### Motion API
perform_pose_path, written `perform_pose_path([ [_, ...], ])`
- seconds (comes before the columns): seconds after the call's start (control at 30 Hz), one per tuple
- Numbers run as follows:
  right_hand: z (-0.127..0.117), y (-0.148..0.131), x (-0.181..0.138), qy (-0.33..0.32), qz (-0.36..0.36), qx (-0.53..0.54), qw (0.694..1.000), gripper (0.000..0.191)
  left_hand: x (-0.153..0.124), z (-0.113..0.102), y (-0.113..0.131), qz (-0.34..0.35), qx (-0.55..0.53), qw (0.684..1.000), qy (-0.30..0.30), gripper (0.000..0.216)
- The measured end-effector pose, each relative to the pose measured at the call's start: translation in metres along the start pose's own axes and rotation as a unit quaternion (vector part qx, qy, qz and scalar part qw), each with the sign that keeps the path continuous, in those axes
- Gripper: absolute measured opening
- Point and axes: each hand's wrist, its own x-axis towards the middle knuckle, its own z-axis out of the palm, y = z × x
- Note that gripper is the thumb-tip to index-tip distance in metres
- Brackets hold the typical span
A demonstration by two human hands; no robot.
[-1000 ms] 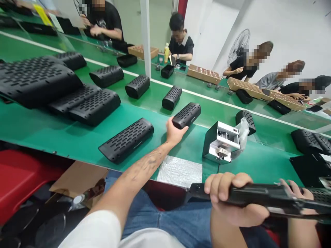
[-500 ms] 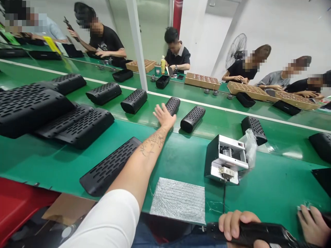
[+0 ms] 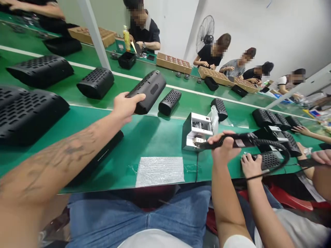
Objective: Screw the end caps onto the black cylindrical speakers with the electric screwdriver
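My left hand (image 3: 126,106) is closed on the near end of a black speaker housing (image 3: 148,91), held tilted above the green bench and belt. Its smooth side with an oval recess shows. My right hand (image 3: 223,144) grips a black electric screwdriver (image 3: 239,140), lying nearly level and pointing left. The screwdriver's tip meets the front of a small white and black screw feeder (image 3: 198,129); whether it touches a screw is too small to tell. Another black housing (image 3: 103,158) lies beneath my left forearm. A silvery padded sheet (image 3: 160,170) lies at the bench edge.
Perforated housings (image 3: 95,82) stand along the belt, several stacked at left (image 3: 31,113). Beside me at right, a co-worker's hand (image 3: 252,165) rests by a housing (image 3: 270,161). A looped cable (image 3: 287,151) hangs there. People sit across the belt near cardboard trays (image 3: 173,63). A post (image 3: 94,34) rises at left.
My left hand has taken hold of a housing and lifted it off the belt towards me. My right hand has raised the screwdriver to the screw feeder. The view has turned right.
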Motion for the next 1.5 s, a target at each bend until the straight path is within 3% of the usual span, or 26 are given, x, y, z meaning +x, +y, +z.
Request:
perform_pose_path([
  [0.07,0.002,0.026,0.015,0.0,0.013,-0.036,0.999,0.047,-0.043,-0.042,0.004,0.005,0.025,0.999,-0.022,0.099],
  [0.2,0.0,0.042,0.021,-0.034,0.044,-0.055,0.997,0.043,-0.137,-0.11,-0.012,0.108,0.157,0.977,-0.095,0.113],
  [0.3,-0.003,0.044,0.018,-0.045,0.049,-0.057,0.996,0.041,-0.19,-0.127,-0.043,0.145,0.182,0.952,-0.197,0.102],
  [0.4,-0.006,0.04,0.015,-0.05,0.05,-0.059,0.996,0.041,-0.217,-0.12,-0.077,0.191,0.204,0.922,-0.268,0.093],
  [0.57,-0.007,0.011,0.005,-0.071,0.072,-0.065,0.993,0.049,-0.224,-0.103,-0.115,0.216,0.204,0.9,-0.319,0.092],
  [0.7,-0.013,-0.03,-0.018,-0.067,0.03,0.017,0.997,0.048,-0.223,-0.1,-0.137,0.234,0.176,0.896,-0.334,0.1],
  [0.87,-0.019,-0.07,-0.054,-0.213,0.022,0.103,0.971,0.049,-0.228,-0.1,-0.161,0.219,0.158,0.907,-0.323,0.12],
  [0.97,-0.013,-0.072,-0.07,-0.245,0.043,0.096,0.964,0.049,-0.229,-0.098,-0.163,0.231,0.15,0.908,-0.317,0.114],
  [1.1,-0.002,-0.064,-0.081,-0.21,0.063,0.068,0.973,0.052,-0.23,-0.096,-0.157,0.24,0.142,0.909,-0.309,0.107],
  [1.33,0.002,-0.061,-0.081,-0.288,0.054,0.145,0.945,0.04,-0.232,-0.094,-0.149,0.233,0.137,0.911,-0.313,0.101],
  [1.5,0.008,-0.062,-0.08,-0.29,0.076,0.154,0.941,0.033,-0.232,-0.094,-0.151,0.239,0.138,0.909,-0.312,0.102],
])
